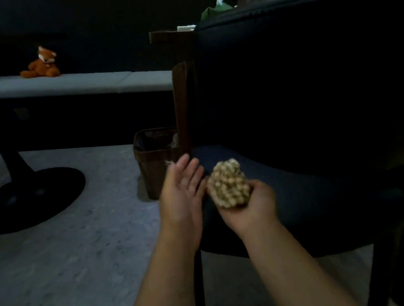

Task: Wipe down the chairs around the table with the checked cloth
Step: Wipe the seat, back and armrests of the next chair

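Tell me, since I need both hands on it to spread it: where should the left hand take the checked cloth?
Probably at the bunched top of the checked cloth, coming in from its left side. The right hand already grips the lower part from below, leaving the upper wad free, and the open left hand sits right beside it above the chair seat.

Bunched beige checked cloth (229, 184) in right hand (251, 204) over dark-blue padded chair (318, 85) seat; left hand (180, 191) just left of it. Brown woven wastebasket (155, 160) left of chair; orange plush fox (41, 63) on grey bench (77, 84) behind.
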The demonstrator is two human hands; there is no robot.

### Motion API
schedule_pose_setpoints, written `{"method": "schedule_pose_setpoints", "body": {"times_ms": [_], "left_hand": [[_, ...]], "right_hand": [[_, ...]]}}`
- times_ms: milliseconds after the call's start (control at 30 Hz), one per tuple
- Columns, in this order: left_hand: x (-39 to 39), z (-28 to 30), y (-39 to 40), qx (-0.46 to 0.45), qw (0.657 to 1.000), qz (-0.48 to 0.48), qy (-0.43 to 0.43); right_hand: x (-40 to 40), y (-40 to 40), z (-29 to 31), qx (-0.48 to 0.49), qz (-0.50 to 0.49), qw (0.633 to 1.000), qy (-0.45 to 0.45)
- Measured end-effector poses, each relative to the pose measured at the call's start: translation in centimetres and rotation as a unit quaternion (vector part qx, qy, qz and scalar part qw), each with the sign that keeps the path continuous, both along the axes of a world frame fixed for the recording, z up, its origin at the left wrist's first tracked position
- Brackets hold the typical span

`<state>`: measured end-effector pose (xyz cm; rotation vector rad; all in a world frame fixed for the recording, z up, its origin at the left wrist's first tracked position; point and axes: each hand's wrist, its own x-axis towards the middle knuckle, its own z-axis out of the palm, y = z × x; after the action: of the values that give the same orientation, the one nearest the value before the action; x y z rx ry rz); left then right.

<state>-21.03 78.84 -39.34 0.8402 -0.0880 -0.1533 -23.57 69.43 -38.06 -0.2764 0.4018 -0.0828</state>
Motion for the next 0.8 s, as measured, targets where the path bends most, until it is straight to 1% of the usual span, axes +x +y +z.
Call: {"method": "schedule_pose_setpoints", "body": {"times_ms": [100,167,233,367,533,667,800], "left_hand": [[-2.3,-1.4,0.2,0.106,0.993,0.055,-0.002],[-3.3,-2.4,1.2,0.152,0.985,0.076,-0.003],[-4.0,-3.2,2.2,0.176,0.982,0.072,0.008],[-4.9,-2.9,2.8,0.196,0.978,0.067,0.007],[-5.2,-0.5,0.6,0.218,0.974,0.056,-0.024],[-5.8,1.1,-2.9,0.210,0.977,0.030,-0.017],[-6.7,2.3,-6.9,0.217,0.976,-0.006,-0.019]], "right_hand": [[3.3,1.2,1.7,0.024,-0.059,0.998,-0.021],[4.9,1.6,3.0,0.058,-0.080,0.992,-0.077],[5.5,1.5,3.4,0.101,-0.080,0.983,-0.132],[4.0,1.2,2.4,0.124,-0.067,0.973,-0.185],[1.2,-1.3,1.7,0.131,-0.080,0.975,-0.160],[-0.9,-4.1,1.5,0.113,-0.086,0.982,-0.125],[-2.7,-7.5,1.9,0.094,-0.084,0.986,-0.108]]}}
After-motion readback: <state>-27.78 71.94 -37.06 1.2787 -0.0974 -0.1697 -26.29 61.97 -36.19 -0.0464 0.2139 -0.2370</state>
